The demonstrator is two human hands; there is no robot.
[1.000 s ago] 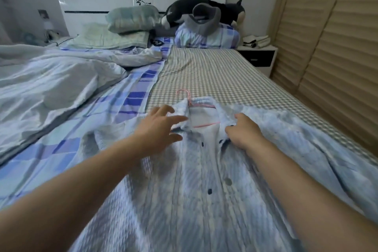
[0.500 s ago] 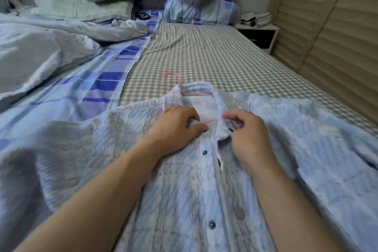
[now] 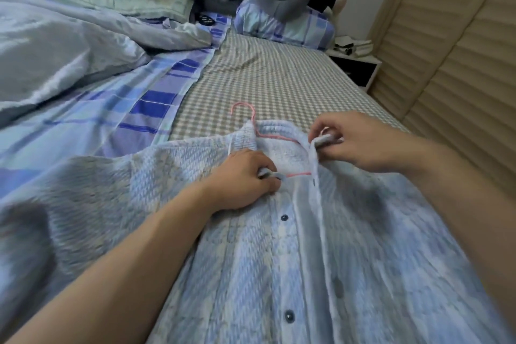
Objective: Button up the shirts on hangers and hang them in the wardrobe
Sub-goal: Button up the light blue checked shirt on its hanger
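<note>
Checked bed (image 3: 279,78), rumpled duvet (image 3: 55,45), slatted doors (image 3: 460,64), both hands' grip pinching shirt (image 3: 279,260) collar

Soft, dim, even daylight, faint shadows, slight motion blur throughout, wide-angle bending at the edges.

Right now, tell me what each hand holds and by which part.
Left hand pinches the pale blue checked shirt by its left front edge near the collar; right hand pinches the opposite front edge at the collar.

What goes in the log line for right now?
left hand: pinches shirt edge | right hand: pinches other edge | hanger: inside | top: unbuttoned
</note>
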